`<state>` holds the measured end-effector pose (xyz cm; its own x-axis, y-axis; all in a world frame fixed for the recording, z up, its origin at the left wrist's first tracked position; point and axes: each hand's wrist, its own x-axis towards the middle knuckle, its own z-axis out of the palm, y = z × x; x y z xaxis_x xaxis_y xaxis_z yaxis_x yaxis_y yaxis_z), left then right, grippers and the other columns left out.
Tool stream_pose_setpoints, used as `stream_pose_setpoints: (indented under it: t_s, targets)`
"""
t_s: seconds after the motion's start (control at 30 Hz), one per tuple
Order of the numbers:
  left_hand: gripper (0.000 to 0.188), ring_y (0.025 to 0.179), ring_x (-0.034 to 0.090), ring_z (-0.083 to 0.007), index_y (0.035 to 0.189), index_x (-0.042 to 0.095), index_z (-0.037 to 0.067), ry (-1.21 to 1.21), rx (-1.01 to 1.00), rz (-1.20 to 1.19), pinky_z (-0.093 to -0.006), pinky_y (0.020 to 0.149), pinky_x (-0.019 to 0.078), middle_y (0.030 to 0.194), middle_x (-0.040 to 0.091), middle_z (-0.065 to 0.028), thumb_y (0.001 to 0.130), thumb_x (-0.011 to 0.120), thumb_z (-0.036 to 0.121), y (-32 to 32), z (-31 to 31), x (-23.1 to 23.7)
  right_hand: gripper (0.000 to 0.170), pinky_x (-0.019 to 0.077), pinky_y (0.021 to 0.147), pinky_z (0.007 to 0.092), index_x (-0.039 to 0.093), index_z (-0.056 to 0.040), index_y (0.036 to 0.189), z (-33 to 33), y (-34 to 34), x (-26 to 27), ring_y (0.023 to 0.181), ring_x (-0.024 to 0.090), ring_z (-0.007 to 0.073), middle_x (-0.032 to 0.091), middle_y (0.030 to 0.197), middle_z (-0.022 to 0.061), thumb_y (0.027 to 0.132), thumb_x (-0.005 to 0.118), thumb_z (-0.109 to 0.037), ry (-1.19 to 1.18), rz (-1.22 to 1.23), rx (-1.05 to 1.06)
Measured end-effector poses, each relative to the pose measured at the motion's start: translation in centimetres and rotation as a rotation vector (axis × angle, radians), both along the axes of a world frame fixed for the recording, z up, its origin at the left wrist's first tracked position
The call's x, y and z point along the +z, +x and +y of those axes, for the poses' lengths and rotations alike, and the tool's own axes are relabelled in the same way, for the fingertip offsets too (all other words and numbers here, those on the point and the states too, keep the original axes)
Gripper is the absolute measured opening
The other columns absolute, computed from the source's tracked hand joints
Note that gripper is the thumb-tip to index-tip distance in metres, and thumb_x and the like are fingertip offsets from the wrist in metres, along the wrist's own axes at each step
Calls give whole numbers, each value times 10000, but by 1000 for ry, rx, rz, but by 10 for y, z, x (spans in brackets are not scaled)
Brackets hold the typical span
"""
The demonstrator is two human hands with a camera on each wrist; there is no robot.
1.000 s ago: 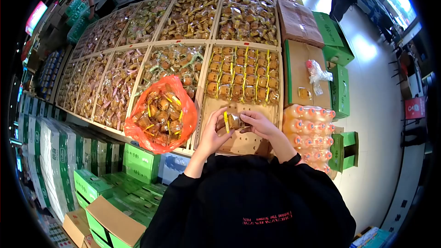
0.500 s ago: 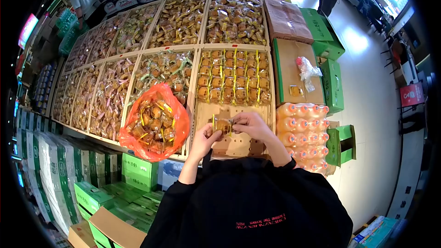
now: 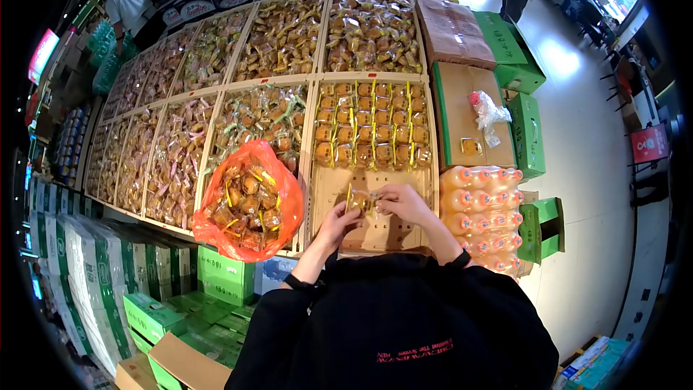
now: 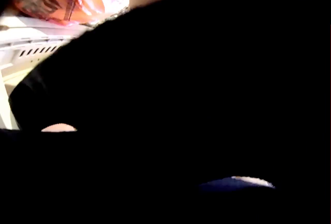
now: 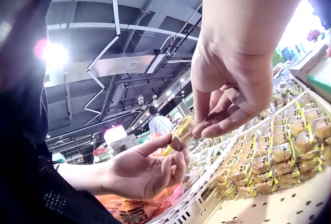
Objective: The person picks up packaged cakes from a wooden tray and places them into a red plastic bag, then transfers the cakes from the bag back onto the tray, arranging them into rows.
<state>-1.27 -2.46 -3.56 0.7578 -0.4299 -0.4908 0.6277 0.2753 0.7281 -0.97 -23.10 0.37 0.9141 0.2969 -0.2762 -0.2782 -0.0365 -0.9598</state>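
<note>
A small snack cake point(image 3: 359, 201) in clear wrapping with a yellow strip is held between both hands, over the bare front part of a crate point(image 3: 336, 182). My left hand point(image 3: 341, 225) pinches its near left side with thumb and fingers. At the opposite end, the right hand point(image 3: 406, 204) pinches the wrapper. In the right wrist view the cake point(image 5: 182, 132) sits at the left hand's point(image 5: 147, 175) fingertips, and the right hand point(image 5: 235, 87) reaches its end from above. Dark cloth covers most of the left wrist view, hiding that hand's fingers.
Rows of wrapped cakes point(image 3: 372, 126) fill the crate's back part. Left of it, a red plastic bag point(image 3: 289, 206) full of cakes lies on the crates. Bottled drinks point(image 3: 482, 209) and a cardboard box point(image 3: 462, 101) stand at the right; green boxes point(image 3: 226, 274) are at the lower left.
Both hands keep hold of the cake, which has turned a little between their fingers. The head view has shifted slightly, so the crates appear further left and lower.
</note>
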Motion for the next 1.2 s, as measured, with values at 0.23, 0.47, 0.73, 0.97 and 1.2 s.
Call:
stream_pose_setpoints:
  t_s: [0.23,0.47,0.73,0.97,1.2]
  targets:
    - [112,661,567,-98,912,557,100,-68,436,250,-250,574,489,739,584,10,827,593,163,46,16,-93,382,492,694,247,489,-1,1169,-32,8,-19,841,586,125,622,960,96,807,594,-65,38,57,-104]
    - [82,625,553,-125,838,570,80,198,614,320,-255,527,463,714,578,-16,797,604,142,84,17,-162,350,474,731,260,508,17,1131,-73,-2,-31,848,582,130,630,925,101,812,598,-98,-63,111,-244]
    - [306,350,392,-130,630,543,6,337,600,351,-274,360,278,508,512,-43,834,557,234,109,27,-208,259,468,733,256,563,20,1049,-66,12,-52,851,593,129,640,928,96,826,582,-111,-322,46,-217]
    - [567,892,558,-289,1065,496,-133,796,708,355,-386,757,430,1069,568,-214,782,631,338,105,7,-185,314,423,865,381,574,-46,1060,-3,100,-70,1044,495,280,558,1096,99,750,577,-95,-843,-694,-53]
    - [339,658,554,-186,910,575,-85,510,826,297,-334,602,438,804,618,-128,801,649,227,101,18,-229,367,393,873,379,518,-74,1075,-19,115,-118,1058,444,254,468,1137,69,733,620,-163,-1125,-757,50]
